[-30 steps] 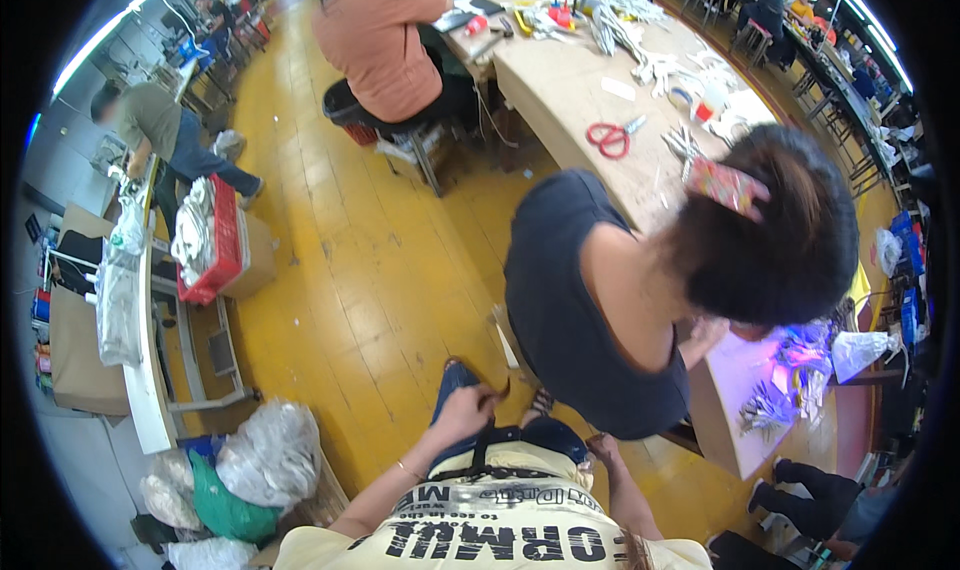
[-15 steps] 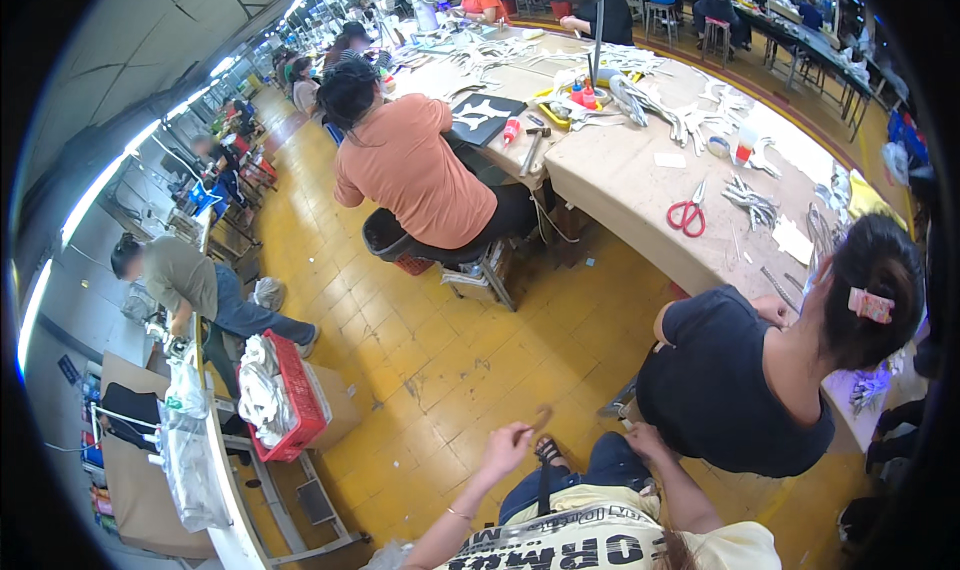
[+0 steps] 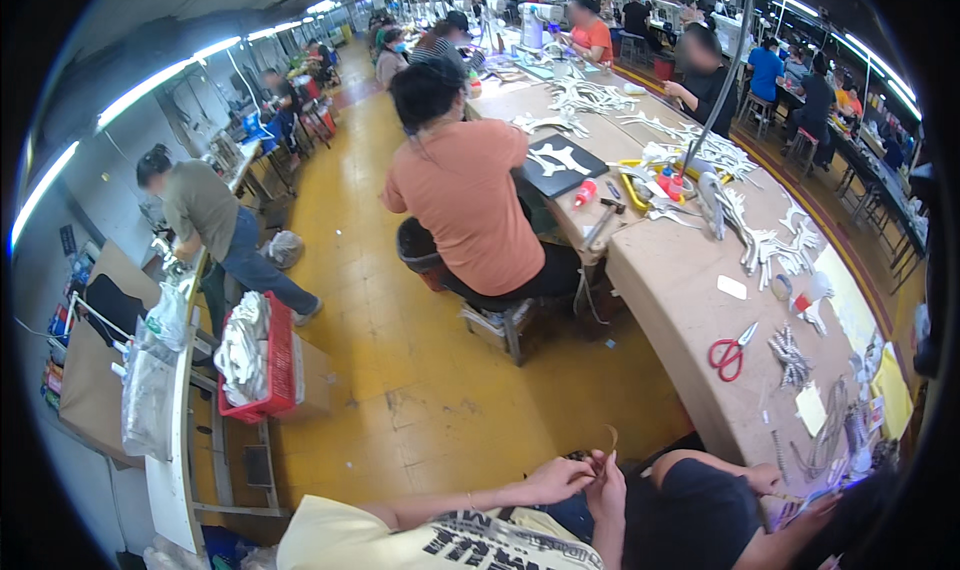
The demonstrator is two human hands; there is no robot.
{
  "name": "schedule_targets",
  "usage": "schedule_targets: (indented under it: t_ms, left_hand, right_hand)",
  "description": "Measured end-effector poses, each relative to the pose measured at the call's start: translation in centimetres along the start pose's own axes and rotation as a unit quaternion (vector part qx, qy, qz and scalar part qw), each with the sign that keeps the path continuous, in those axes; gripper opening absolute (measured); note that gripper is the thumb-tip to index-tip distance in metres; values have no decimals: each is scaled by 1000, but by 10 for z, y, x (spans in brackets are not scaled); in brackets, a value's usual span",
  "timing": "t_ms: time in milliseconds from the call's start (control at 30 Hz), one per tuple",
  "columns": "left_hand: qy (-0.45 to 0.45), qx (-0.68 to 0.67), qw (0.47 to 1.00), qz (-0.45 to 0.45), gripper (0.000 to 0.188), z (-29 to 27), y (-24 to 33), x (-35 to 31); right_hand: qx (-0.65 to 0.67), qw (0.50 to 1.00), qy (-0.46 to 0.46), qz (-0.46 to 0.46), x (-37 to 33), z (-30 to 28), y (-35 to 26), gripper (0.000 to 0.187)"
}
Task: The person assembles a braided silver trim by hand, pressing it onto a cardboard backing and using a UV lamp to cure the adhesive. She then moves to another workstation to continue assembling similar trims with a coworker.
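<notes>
My left hand (image 3: 558,479) and my right hand (image 3: 606,492) meet in front of my body at the bottom of the view. Their fingertips are pinched together around a thin, curved tan strip (image 3: 613,436). The strip's free end bends upward above the fingers of my right hand. What lies between the fingers is too small to make out. Close on my right, a person in a dark shirt (image 3: 705,515) leans over the near end of the long table.
Red-handled scissors (image 3: 733,353) and a hammer (image 3: 603,222) lie on the brown-covered table (image 3: 665,270), with several white cut pieces (image 3: 765,245). A person in an orange shirt (image 3: 468,205) sits along it. A red crate (image 3: 282,358) of white material stands left.
My view has turned and tilted up. My hands, apart before with the curved strip in the left, have come together at the strip. The person in the dark shirt sits lower in view.
</notes>
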State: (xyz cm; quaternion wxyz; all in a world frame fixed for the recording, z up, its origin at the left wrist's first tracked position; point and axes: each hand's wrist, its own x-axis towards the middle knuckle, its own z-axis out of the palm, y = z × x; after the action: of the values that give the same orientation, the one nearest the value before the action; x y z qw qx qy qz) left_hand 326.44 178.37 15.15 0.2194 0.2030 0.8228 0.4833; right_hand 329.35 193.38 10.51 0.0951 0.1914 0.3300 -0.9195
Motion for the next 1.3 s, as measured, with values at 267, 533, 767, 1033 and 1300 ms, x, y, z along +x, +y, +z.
schedule_targets:
  t_ms: [267,533,767,1033,1300]
  left_hand:
    - [-104,-16,992,-68,26,-37,21,94]
    - [-189,-121,960,-166,18,-52,1,170]
    - [-366,-35,930,-25,18,-47,21,272]
    - [-432,43,898,66,20,-78,62,375]
    - [-440,125,873,169,20,-80,43,421]
  right_hand:
    - [31,982,178,-64,59,3,-70,19]
    - [-76,946,291,-123,85,1,-100,22]
    - [-32,898,379,-223,99,-24,-133,25]
    - [-9,826,484,-288,146,-1,-176,30]
    - [5,822,500,-273,175,5,-183,30]
